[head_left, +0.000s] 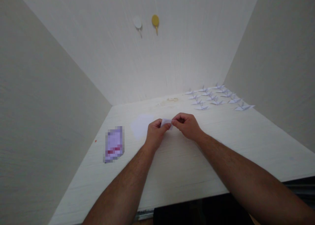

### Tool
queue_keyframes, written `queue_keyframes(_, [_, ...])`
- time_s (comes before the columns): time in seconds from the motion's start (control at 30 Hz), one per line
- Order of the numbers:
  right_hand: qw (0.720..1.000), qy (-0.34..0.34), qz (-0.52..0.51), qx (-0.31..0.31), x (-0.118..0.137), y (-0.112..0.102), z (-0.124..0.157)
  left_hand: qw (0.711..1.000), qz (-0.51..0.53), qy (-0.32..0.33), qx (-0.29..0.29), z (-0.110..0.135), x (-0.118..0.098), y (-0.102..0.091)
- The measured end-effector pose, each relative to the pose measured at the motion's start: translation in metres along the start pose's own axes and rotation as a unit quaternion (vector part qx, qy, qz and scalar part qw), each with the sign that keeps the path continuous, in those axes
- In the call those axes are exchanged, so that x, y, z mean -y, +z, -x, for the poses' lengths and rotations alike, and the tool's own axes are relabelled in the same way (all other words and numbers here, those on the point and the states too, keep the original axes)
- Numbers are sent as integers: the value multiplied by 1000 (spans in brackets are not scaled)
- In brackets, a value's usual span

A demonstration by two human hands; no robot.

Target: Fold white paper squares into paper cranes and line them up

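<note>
My left hand holds a small folded white paper, and my right hand pinches its right edge. From far off, I see the paper between my two hands, but my fingers hide some of it. On the worktop, flat white paper is just beside my left hand. A blurry purple thing lies farther left. White paper birds stand in rows at the back right, near the side wall. A yellow hook and a white hook are on the back wall.
</note>
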State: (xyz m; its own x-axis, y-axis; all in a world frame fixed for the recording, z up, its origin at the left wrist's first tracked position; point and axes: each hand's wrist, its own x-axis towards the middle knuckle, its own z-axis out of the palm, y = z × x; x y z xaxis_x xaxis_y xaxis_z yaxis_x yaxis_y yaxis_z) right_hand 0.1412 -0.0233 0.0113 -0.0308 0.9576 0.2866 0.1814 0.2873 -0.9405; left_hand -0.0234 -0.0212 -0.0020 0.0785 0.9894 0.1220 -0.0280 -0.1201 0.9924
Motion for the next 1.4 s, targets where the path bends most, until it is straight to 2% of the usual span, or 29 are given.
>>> queue_keyframes(0.2, [998, -11, 64, 2, -3, -2, 0, 998, 61, -4, -17, -2, 1, 2])
queue_keyframes(0.43, [996, -16, 86, 2, -2, -2, 2, 992, 119, -20, -34, -3, 2, 3])
queue_keyframes(0.7, [994, -16, 105, 0, -1, -3, 3, 989, 135, -35, -50, -3, -3, 6])
queue_keyframes(0.87, [993, -10, 119, 1, 2, -3, 1, 992, 104, -23, -65, -4, 0, 6])
queue_keyframes(1.03, [996, 9, 83, -3, 1, -3, -1, 995, 77, -8, -61, -5, 2, 6])
queue_keyframes(1.2, [999, 34, 15, -22, -1, -5, -4, 998, 52, -12, -20, -5, 3, 4])
queue_keyframes(1.4, [996, 61, -50, -31, -1, -4, -5, 998, 37, 5, -42, -6, 3, 4])
